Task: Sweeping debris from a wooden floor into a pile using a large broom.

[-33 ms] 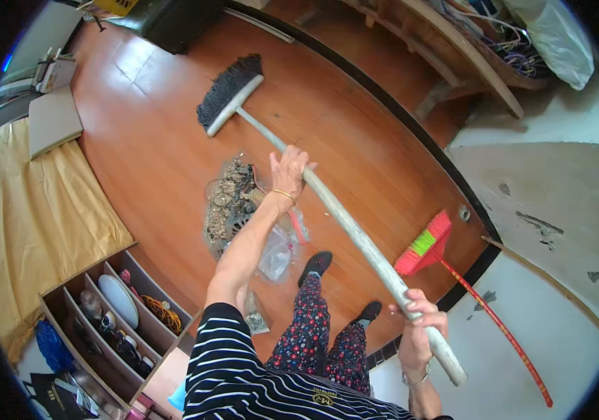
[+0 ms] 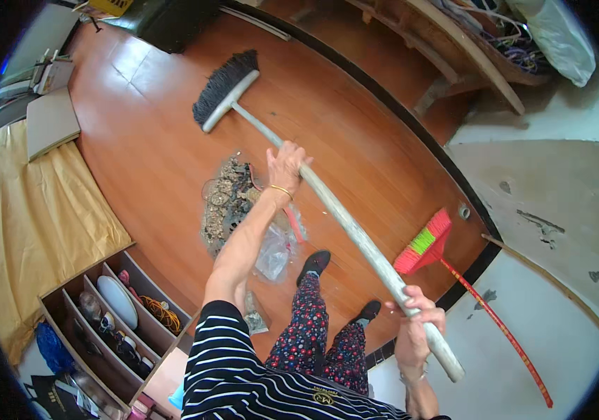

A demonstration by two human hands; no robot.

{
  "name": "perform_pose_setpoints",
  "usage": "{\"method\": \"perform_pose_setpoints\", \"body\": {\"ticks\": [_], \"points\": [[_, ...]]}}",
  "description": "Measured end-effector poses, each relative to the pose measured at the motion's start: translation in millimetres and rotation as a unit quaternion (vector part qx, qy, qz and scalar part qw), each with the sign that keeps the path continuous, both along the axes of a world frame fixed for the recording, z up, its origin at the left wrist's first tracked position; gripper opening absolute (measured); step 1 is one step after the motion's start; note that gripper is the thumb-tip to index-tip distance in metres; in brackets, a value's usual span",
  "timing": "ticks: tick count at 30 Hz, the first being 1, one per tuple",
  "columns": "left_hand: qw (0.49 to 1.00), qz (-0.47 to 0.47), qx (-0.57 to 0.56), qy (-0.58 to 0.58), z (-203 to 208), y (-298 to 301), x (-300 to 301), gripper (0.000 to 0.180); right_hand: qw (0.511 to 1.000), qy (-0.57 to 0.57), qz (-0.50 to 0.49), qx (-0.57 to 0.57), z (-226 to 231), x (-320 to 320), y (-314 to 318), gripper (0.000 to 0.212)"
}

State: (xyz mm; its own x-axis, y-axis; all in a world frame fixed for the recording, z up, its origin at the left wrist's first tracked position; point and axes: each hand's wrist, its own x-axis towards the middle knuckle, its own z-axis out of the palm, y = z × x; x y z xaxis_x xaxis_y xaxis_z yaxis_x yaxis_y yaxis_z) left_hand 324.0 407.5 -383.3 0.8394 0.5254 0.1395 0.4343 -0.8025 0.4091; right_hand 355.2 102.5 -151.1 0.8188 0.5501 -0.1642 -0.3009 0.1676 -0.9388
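A long-handled broom (image 2: pixel 355 234) with dark bristles and a pale head slants across the view from upper left to lower right. Partway down its pole, my left hand (image 2: pixel 287 166) is closed around the handle. Nearer the pole's end, my right hand (image 2: pixel 420 325) also grips it, fingers wrapped round. The dark bristles (image 2: pixel 224 87) are at the wooden floor on the far side; I cannot tell whether they touch it. Beneath my left forearm lies a heap of sweepings (image 2: pixel 229 199), with a crumpled clear plastic bag (image 2: pixel 272 255) beside it.
A red and green broom (image 2: pixel 425 243) leans by the right wall. At the left stands a shelf unit (image 2: pixel 96 336) with shoes and an orange cord, near a yellow cloth cover (image 2: pixel 40 224). A wooden frame (image 2: pixel 467 49) and white bag (image 2: pixel 559 42) occupy the upper right.
The broom head and my left hand have shifted very slightly to the left and away from me. Both hands keep their grip on the pole.
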Motion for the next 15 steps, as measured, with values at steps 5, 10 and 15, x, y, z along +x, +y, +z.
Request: {"method": "perform_pose_setpoints", "body": {"ticks": [5, 10, 15], "points": [[0.994, 0.016, -0.012, 0.110, -25, 35, 23, 0.017, 0.999, 0.027, 0.036, 0.010, -56, -3, 7, 0.015], [0.987, -0.067, 0.019, 0.147, -32, 12, 69, 0.012, 0.996, 0.057, -0.074, -0.005, -69, 12, -22, 0.015], [0.987, -0.098, -0.005, 0.127, -40, -83, 116, 0.013, 0.987, 0.074, -0.138, -0.046, -50, 22, -103, 0.013]]}}
